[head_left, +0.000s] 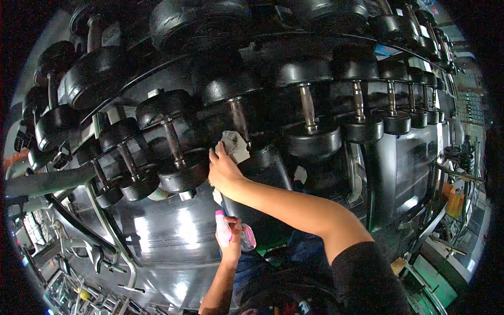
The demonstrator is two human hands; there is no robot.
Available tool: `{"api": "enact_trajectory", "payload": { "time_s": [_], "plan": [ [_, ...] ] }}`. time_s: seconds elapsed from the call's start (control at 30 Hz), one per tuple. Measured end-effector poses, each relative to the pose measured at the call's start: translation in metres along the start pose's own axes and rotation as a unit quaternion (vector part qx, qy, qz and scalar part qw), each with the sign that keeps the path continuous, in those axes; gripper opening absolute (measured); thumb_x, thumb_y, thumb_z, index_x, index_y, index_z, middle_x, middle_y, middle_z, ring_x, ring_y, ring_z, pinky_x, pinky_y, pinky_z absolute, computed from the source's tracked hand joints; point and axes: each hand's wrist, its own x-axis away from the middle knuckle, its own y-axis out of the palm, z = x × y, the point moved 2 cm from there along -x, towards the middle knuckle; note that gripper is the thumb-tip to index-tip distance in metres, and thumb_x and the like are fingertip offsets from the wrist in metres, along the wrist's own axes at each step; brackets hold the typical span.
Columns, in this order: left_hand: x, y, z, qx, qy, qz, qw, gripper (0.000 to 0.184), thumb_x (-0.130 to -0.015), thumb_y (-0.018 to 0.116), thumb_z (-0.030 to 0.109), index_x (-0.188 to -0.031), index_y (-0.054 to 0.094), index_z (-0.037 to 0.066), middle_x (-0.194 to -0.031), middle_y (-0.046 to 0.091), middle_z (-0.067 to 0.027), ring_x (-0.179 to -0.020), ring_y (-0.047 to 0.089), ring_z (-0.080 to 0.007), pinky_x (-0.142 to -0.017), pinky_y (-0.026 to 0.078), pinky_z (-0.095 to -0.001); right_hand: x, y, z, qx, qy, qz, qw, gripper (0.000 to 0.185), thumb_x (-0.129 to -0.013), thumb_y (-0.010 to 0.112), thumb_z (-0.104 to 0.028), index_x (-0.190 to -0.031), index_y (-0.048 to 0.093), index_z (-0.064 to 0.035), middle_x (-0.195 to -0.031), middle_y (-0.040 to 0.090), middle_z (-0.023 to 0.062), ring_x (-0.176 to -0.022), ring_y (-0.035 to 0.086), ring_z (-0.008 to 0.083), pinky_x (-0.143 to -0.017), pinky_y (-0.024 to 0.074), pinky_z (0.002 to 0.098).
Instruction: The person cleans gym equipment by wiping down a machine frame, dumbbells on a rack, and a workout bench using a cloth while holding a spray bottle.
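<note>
My right hand (224, 170) is closed on a pale cloth (239, 151) with dark smudges, at the near end of a black dumbbell (261, 156) on the lower rack. The cloth covers part of that dumbbell's near head, close to its metal handle (239, 116). Lower down, in front of my body, my left hand (231, 244) is wrapped round a spray bottle (248, 238) with a pink and white trigger head (224, 230) and a clear body. My fingers hide some of the bottle.
More black dumbbells (310, 139) line the lower rack on both sides. A second row of larger dumbbells (199, 21) sits above. A dark, shiny floor (173, 231) lies below, with gym machine frames (100, 257) at left and metal racks (441, 231) at right.
</note>
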Motion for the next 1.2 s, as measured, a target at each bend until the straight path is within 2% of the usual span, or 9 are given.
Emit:
{"api": "enact_trajectory", "payload": {
  "time_s": [0.23, 0.5, 0.57, 0.67, 0.77, 0.97, 1.07, 1.13, 1.2],
  "plan": [
    [-0.002, -0.003, -0.007, 0.040, 0.013, -0.011, 0.999, 0.026, -0.086, 0.068, 0.020, -0.101, 0.055, 0.002, -0.094, 0.062, -0.0079, -0.081, 0.059, -0.0133, -0.073, 0.050, -0.0287, 0.111, 0.023, 0.053, -0.230, 0.056, 0.258, 0.937, 0.042, -0.081, 0.062, -0.021, -0.123, 0.061, -0.0234, -0.142, 0.046, -0.0062, -0.138, 0.035, 0.0243, -0.108, 0.0278, 0.0642],
    [-0.015, 0.012, -0.008, 0.052, 0.028, -0.011, 0.998, 0.026, -0.085, 0.067, 0.017, -0.102, 0.053, 0.003, -0.095, 0.061, -0.0095, -0.081, 0.058, -0.0132, -0.074, 0.049, -0.0284, 0.112, 0.056, 0.055, -0.513, 0.257, 0.358, 0.736, 0.040, -0.086, 0.060, -0.004, -0.125, 0.057, -0.0132, -0.141, 0.047, 0.0112, -0.134, 0.037, 0.0436, -0.111, 0.0347, 0.0497],
    [-0.014, 0.015, 0.000, 0.052, 0.028, -0.021, 0.998, 0.026, -0.084, 0.066, 0.017, -0.102, 0.053, 0.003, -0.095, 0.060, -0.0097, -0.080, 0.058, -0.0134, -0.074, 0.049, -0.0285, 0.094, 0.046, 0.079, -0.491, 0.277, 0.378, 0.734, 0.020, -0.089, 0.058, -0.011, -0.108, 0.061, -0.0040, -0.113, 0.063, 0.0182, -0.112, 0.057, 0.0396, -0.100, 0.0451, 0.0459],
    [-0.013, 0.020, 0.002, 0.076, 0.011, -0.040, 0.996, 0.025, -0.083, 0.066, 0.015, -0.101, 0.053, 0.003, -0.095, 0.060, -0.0094, -0.080, 0.058, -0.0141, -0.074, 0.049, -0.0290, 0.067, 0.045, 0.110, -0.468, 0.286, 0.131, 0.826, 0.022, -0.089, 0.060, -0.023, -0.089, 0.058, -0.0010, -0.086, 0.066, 0.0207, -0.081, 0.065, 0.0398, -0.073, 0.0512, 0.0508],
    [-0.014, 0.018, 0.001, -0.024, 0.047, -0.065, 0.997, 0.023, -0.083, 0.066, 0.012, -0.100, 0.053, 0.003, -0.096, 0.060, -0.0091, -0.081, 0.058, -0.0142, -0.074, 0.049, -0.0293, 0.059, 0.029, 0.109, -0.455, 0.225, 0.064, 0.859, 0.024, -0.090, 0.058, -0.025, -0.091, 0.060, -0.0016, -0.085, 0.066, 0.0207, -0.080, 0.065, 0.0410, -0.075, 0.0515, 0.0501],
    [-0.011, 0.017, -0.005, -0.007, 0.033, -0.049, 0.998, 0.021, -0.084, 0.064, 0.009, -0.100, 0.054, 0.003, -0.095, 0.061, -0.0084, -0.081, 0.058, -0.0136, -0.075, 0.049, -0.0289, 0.038, 0.017, 0.061, -0.329, 0.156, 0.235, 0.901, 0.015, -0.079, 0.064, -0.020, -0.091, 0.065, -0.0101, -0.087, 0.069, 0.0071, -0.100, 0.063, 0.0259, -0.099, 0.0387, 0.0506],
    [-0.010, 0.017, -0.005, -0.027, 0.020, -0.046, 0.998, 0.021, -0.084, 0.064, 0.010, -0.101, 0.054, 0.003, -0.096, 0.061, -0.0080, -0.082, 0.058, -0.0136, -0.077, 0.049, -0.0291, 0.008, 0.008, 0.061, -0.365, 0.142, 0.138, 0.910, 0.017, -0.081, 0.063, -0.021, -0.094, 0.066, -0.0102, -0.085, 0.069, 0.0063, -0.099, 0.063, 0.0252, -0.102, 0.0361, 0.0502],
    [-0.010, 0.015, -0.009, 0.000, 0.006, -0.044, 0.999, 0.021, -0.084, 0.065, 0.010, -0.101, 0.054, 0.003, -0.097, 0.062, -0.0075, -0.083, 0.058, -0.0135, -0.078, 0.049, -0.0292, 0.000, -0.007, 0.067, -0.350, 0.085, -0.069, 0.930, 0.030, -0.085, 0.062, -0.020, -0.111, 0.062, -0.0064, -0.110, 0.067, 0.0088, -0.110, 0.061, 0.0239, -0.105, 0.0333, 0.0516],
    [-0.007, 0.013, -0.001, -0.017, 0.014, -0.045, 0.999, 0.023, -0.084, 0.066, 0.011, -0.101, 0.054, 0.003, -0.096, 0.062, -0.0074, -0.083, 0.058, -0.0136, -0.078, 0.049, -0.0294, 0.017, 0.002, 0.057, -0.321, 0.085, 0.040, 0.942, 0.032, -0.084, 0.062, -0.020, -0.113, 0.062, -0.0074, -0.114, 0.066, 0.0067, -0.112, 0.059, 0.0235, -0.104, 0.0337, 0.0521]
  ]
}}
